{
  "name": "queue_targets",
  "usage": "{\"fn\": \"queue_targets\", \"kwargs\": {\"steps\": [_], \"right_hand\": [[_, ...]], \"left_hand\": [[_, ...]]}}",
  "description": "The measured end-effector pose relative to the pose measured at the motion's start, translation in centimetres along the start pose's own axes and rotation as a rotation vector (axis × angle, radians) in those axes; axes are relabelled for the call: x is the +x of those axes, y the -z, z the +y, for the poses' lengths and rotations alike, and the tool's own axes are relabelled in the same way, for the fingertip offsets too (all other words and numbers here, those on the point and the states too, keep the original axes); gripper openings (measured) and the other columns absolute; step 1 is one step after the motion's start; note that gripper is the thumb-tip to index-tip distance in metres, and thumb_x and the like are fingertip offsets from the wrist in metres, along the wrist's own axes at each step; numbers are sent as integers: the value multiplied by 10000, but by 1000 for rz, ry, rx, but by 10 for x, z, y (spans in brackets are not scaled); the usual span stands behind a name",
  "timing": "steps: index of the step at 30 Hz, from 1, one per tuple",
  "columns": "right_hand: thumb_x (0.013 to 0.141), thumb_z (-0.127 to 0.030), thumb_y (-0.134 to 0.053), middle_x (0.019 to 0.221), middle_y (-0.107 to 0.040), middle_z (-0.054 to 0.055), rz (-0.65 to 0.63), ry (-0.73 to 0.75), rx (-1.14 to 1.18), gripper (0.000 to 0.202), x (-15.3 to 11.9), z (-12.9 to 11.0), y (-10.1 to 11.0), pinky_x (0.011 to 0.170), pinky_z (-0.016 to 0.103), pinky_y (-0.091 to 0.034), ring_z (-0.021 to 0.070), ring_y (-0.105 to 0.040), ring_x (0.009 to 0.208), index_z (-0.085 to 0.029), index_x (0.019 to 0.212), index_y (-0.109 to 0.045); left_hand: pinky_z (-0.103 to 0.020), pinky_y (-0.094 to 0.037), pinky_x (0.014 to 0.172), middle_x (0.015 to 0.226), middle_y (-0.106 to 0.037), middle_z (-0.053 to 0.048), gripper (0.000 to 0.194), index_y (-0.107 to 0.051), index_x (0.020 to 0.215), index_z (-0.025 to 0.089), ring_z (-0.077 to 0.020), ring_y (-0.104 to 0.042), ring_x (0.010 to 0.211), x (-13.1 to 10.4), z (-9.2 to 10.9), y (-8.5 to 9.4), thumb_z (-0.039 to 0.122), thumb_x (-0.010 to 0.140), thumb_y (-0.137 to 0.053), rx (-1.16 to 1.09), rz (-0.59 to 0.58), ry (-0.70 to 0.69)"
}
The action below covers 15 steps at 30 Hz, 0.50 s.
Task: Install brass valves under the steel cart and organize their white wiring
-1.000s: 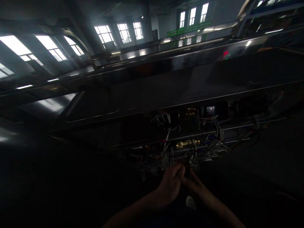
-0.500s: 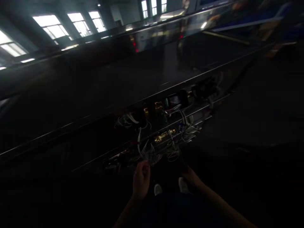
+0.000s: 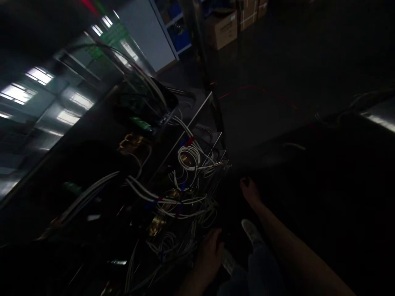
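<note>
My left hand is low in the view, beside the lower end of the wiring; its fingers are curled, and darkness hides whether anything is in them. Farther right, my right hand hangs over the dark floor with its fingers bent, and what they hold, if anything, is too dark to make out. A coil of white cable with a red tie lies on the open frame to the left of my right hand. White cable bundles with blue and red ties run across the frame. Brass fittings sit among them.
A glossy panel reflecting windows stands at the upper left. Thin plate edges stick out from the frame. Cardboard boxes and a shelf with blue bins are at the back. My shoes show below.
The view has swung and come closer to the wiring, which now fills the left and middle. Both hands appear farther right, with my left hand lower and my right hand higher. Boxes have come into view.
</note>
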State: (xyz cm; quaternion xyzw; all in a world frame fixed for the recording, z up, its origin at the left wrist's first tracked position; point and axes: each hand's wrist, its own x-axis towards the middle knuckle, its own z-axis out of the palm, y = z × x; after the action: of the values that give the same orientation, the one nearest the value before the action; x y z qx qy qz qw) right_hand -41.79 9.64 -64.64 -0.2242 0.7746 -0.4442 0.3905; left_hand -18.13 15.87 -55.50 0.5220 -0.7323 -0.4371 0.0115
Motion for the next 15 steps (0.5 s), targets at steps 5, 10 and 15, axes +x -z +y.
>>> {"fn": "queue_targets", "kwargs": {"steps": [5,10,15], "right_hand": [[785,-208,-449,837,-608,73,8,162,66,149,81,-8,-33,827,362,-433,210,-578,837,-151,871,-557],[803,-140,-479,800,-610,32,-136,349,162,120,122,-44,-77,810,352,-462,185,-595,801,-154,869,-578],[803,-163,-549,818,-610,69,-151,431,127,129,139,-86,-112,859,471,-444,242,-608,886,-79,890,-595]], "left_hand": [[-469,-394,1015,1206,-561,-149,378,-527,1167,147,-254,-499,1166,99,-13,-28,153,797,-447,149,270,-48],[-409,-457,898,1002,-584,-91,200,-538,998,185,-213,-561,984,126,-38,-30,204,835,-423,132,551,36],[-354,-479,797,975,-569,-74,179,-507,960,188,-194,-575,906,121,-47,-9,250,793,-495,-4,813,241]]}}
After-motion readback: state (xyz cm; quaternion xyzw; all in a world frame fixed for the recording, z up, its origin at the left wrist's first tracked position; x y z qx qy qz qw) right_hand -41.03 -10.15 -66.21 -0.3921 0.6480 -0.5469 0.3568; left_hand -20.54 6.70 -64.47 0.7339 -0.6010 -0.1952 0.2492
